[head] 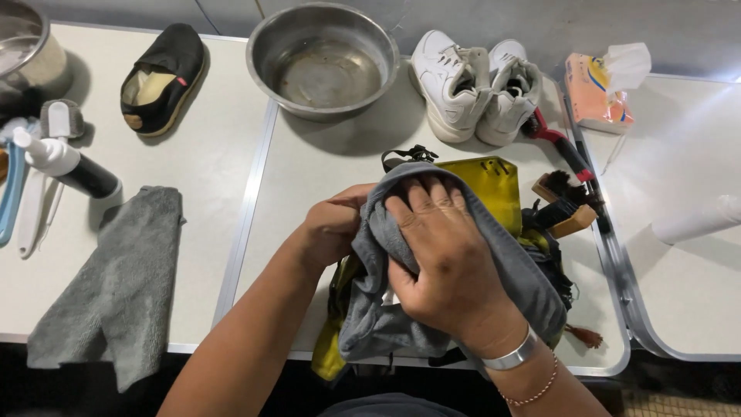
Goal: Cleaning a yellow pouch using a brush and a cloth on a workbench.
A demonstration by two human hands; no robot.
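Two hands on one grey cloth (455,255), pressed over a yellow bag (486,189) at the bench (324,170) centre.

My right hand (444,266) lies flat on the cloth, fingers (424,205) spread and curled lightly into it. My left hand (332,228) grips the cloth edge at 9 o'clock; its fingers are hidden under the fabric. At 12 o'clock stands a steel bowl (324,58), at 1 o'clock a pair of white sneakers (475,85), at 3 o'clock brushes (567,205). A second grey cloth (116,282) lies at 9 o'clock, a black slipper (162,77) at 10 o'clock.
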